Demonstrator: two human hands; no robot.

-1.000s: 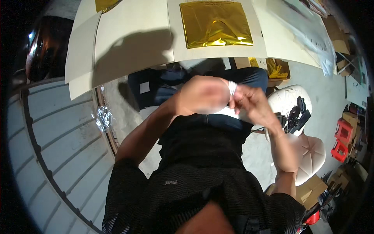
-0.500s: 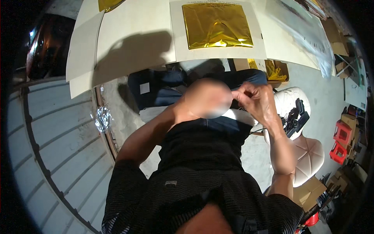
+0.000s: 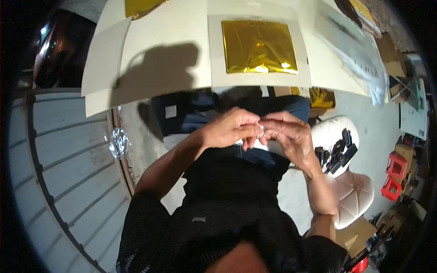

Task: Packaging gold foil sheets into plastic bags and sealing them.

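- The left hand (image 3: 227,129) and the right hand (image 3: 291,135) meet above the lap, with their fingertips near together.
- Between these fingertips is a small white thing (image 3: 261,129) – it is too small to tell what it is.
- The grip of both hands is narrow: the fingers are bent and pinch closely about this white piece.
- The table (image 3: 164,29) stands beyond the hands, and a gold foil sheet (image 3: 260,49) lies flat on it, over a pale board (image 3: 216,59).
- A clear plastic bag (image 3: 350,50) is at the right side of the table, partly hanging over the edge.
- To the right of the person is a white stool (image 3: 318,132) – some black devices (image 3: 339,150) rest on its seat.
- At the left, a crumpled silver foil (image 3: 119,142) is near the slatted metal panel (image 3: 77,154).
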